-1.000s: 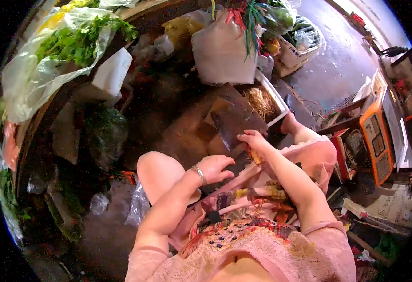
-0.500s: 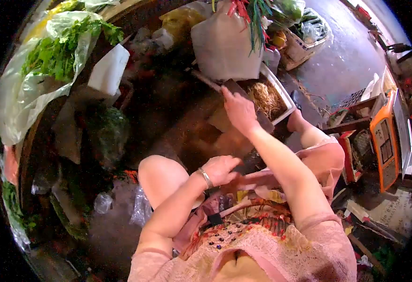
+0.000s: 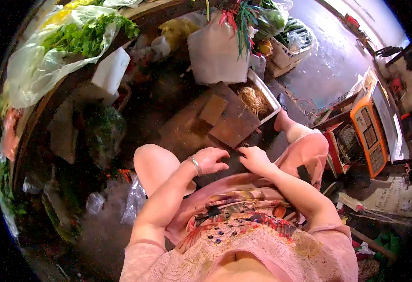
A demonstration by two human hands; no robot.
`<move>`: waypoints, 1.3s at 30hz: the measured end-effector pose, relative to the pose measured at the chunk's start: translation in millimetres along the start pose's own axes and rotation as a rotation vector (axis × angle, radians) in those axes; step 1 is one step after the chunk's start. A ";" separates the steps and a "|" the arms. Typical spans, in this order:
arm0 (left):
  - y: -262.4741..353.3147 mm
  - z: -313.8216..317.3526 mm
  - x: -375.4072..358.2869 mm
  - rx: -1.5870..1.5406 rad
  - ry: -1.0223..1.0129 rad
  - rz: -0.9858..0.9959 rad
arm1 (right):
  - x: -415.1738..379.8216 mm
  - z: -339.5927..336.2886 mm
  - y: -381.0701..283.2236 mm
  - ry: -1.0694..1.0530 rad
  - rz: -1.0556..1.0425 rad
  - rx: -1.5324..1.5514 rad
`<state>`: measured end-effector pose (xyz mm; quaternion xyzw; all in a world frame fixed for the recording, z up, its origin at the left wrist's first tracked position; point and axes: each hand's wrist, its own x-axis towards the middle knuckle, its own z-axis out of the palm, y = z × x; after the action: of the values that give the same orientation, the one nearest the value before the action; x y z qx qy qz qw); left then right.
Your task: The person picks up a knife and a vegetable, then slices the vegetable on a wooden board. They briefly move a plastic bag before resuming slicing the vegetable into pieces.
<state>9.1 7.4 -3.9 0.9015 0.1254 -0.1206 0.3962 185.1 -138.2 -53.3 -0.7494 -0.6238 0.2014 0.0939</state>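
Note:
My left hand (image 3: pixel 209 160), with a silver bracelet at the wrist, hovers above my lap, its thumb and fingers apart and nothing in them. Close to its right, my right hand (image 3: pixel 257 160) has its fingers bent together, their tips at the near corner of a brown board (image 3: pixel 236 123); whatever they may pinch is hidden. A smaller tan block (image 3: pixel 213 109) lies on the brown surface just beyond. Beside the board's far right edge, a white foam box (image 3: pixel 273 101) holds a tangle of pale, straw-like strands (image 3: pixel 254 101).
A large white container (image 3: pixel 219 56) stands beyond the board. Leafy greens (image 3: pixel 81 37) in clear plastic lie on a ledge at the upper left. To the right are an orange-framed device (image 3: pixel 368 136) and a cardboard sheet (image 3: pixel 388 195). A crate of vegetables (image 3: pixel 288 49) sits at the back.
My right hand has drawn back from a long thin piece near the white container to beside my left hand, uncovering the board. The left hand has shifted slightly up. The view has turned a little.

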 end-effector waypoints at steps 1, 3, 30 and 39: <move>3.4 -0.5 -2.4 -0.005 -0.024 -0.009 | -0.5 3.9 6.0 -0.063 0.032 0.328; -0.3 5.1 -2.7 -0.021 -0.014 0.032 | 8.3 -1.2 5.7 -0.194 0.233 0.884; -8.9 6.3 23.5 -0.012 0.047 0.077 | 94.5 -19.7 22.3 0.393 0.412 -0.021; -10.1 8.1 22.2 0.065 0.072 0.064 | 60.1 40.5 19.8 0.191 0.225 -0.099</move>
<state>25.7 11.0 -23.2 0.9212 0.1067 -0.0792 0.3656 194.3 -88.3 -108.7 -0.8341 -0.5331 0.1074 0.0927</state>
